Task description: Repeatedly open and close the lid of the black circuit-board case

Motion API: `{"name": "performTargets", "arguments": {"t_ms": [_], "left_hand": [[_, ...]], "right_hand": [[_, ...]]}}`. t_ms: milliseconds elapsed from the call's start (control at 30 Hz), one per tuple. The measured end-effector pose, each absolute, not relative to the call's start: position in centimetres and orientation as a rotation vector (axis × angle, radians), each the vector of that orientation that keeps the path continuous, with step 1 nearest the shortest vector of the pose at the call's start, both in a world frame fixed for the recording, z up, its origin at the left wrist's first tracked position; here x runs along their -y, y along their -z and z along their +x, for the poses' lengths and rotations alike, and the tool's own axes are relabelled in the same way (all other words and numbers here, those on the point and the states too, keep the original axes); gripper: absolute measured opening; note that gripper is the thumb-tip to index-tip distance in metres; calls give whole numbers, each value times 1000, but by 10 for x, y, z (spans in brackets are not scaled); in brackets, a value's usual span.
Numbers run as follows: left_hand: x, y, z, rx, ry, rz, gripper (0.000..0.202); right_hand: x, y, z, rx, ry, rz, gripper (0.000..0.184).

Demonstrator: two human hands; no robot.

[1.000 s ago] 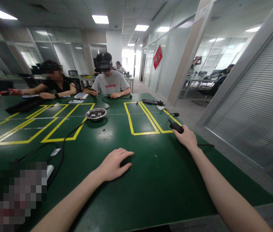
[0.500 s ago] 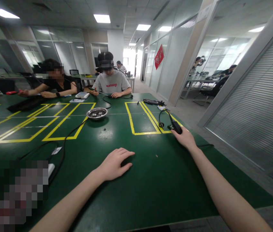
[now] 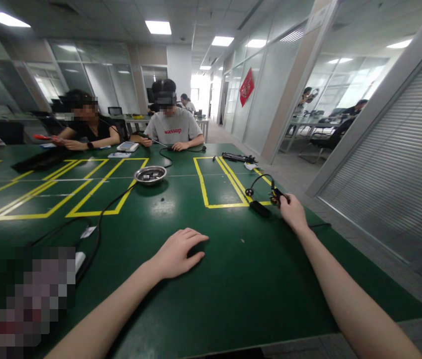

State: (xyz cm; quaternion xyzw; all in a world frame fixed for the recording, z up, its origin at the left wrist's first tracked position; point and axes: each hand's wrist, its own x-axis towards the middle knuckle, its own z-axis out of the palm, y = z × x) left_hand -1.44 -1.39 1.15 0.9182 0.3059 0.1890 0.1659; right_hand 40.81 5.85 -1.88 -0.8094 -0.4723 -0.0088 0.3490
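On the green table point(image 3: 211, 289), my left hand point(image 3: 179, 253) rests palm down, thumb and forefinger apart, holding nothing. Farther forward on the right, my right hand point(image 3: 293, 212) grips a black cabled device point(image 3: 277, 197) with its inner parts exposed at the near-left end. A black cable point(image 3: 266, 175) loops from it toward a round black end piece point(image 3: 249, 192). Just left of my right hand, a black casing piece point(image 3: 260, 208) lies on the table, apart from my fingers.
A metal bowl point(image 3: 150, 175) holding small metal parts stands mid-table. Yellow tape point(image 3: 229, 206) marks rectangles. Black sticks point(image 3: 235, 157) lie at the far right edge. A cable point(image 3: 100, 224) runs along the left side. Across the table sit co-workers, one in a grey shirt point(image 3: 173, 127).
The black casing piece now lies on the table, left of my right hand. My right hand has shifted slightly right and grips the device with its insides showing. My left hand stays still.
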Motion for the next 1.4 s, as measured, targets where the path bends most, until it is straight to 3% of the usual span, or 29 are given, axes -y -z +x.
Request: {"name": "performTargets", "arguments": {"t_ms": [400, 667, 900, 1067, 1233, 1400], "left_hand": [[13, -10, -14, -861, -535, 2618, 32], [14, -13, -13, -878, -512, 2622, 31], [13, -11, -13, -859, -532, 2642, 31], [12, -8, -14, -847, -552, 2644, 31], [11, -7, -15, -869, -581, 2651, 32], [10, -9, -16, -940, -875, 2650, 31]], "right_hand": [[-54, 14, 404, 1088, -14, -2174, 52], [-45, 1, 398, 1080, 230, -2064, 52], [-46, 6, 386, 1306, -2, -2326, 47], [-45, 10, 360, 1608, -9, -2121, 50], [-36, 15, 308, 1924, -68, -1760, 37], [-11, 10, 257, 2224, -220, -1342, 30]]}}
